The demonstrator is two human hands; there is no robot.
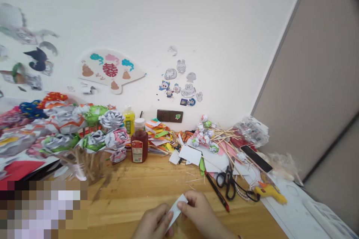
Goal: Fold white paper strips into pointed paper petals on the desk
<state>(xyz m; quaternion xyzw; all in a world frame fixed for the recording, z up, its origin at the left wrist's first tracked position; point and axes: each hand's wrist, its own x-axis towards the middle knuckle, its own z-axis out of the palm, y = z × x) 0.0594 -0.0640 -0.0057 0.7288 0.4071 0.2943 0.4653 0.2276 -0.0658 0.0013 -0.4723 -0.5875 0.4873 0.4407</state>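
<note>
The paper (pixel 175 210) is 1 pale, narrow strip. It is held slanted above the worktop (pixel 126 183), far end rightward.

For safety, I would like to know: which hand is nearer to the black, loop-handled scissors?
Right. In the picture, the right hand is below and left of the scissors; the left hand is farther left, across the pale, narrow paper strip.

L hand (pixel 153 221) & R hand (pixel 198 210) close tog., both pinching.
</note>
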